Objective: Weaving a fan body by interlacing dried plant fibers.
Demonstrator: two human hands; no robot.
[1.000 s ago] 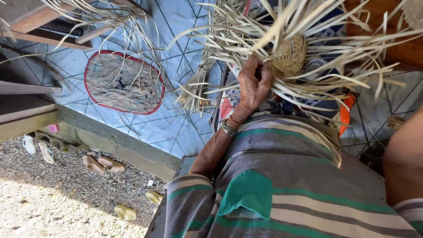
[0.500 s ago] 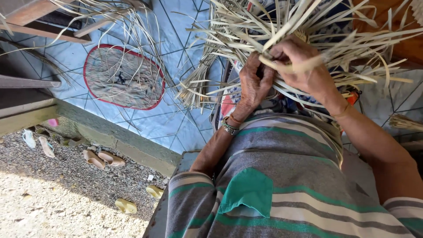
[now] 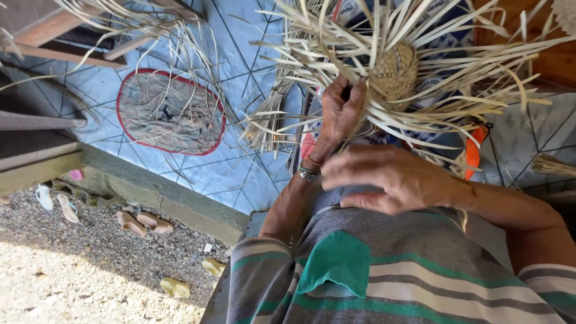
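A blue tiled floor (image 3: 240, 162) lies far and left, with an oval mat (image 3: 170, 112) on it. The woven piece (image 3: 393, 72) sits up high — long dry strips stick out all around. The left hand (image 3: 341, 111) grips its edge tight. The right hand (image 3: 390, 178) hangs nearer, fingers loose, holding nothing.

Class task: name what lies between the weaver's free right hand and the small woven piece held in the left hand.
In the head view, loose pale straw strips fan out between the right hand and the woven piece gripped by the left hand.
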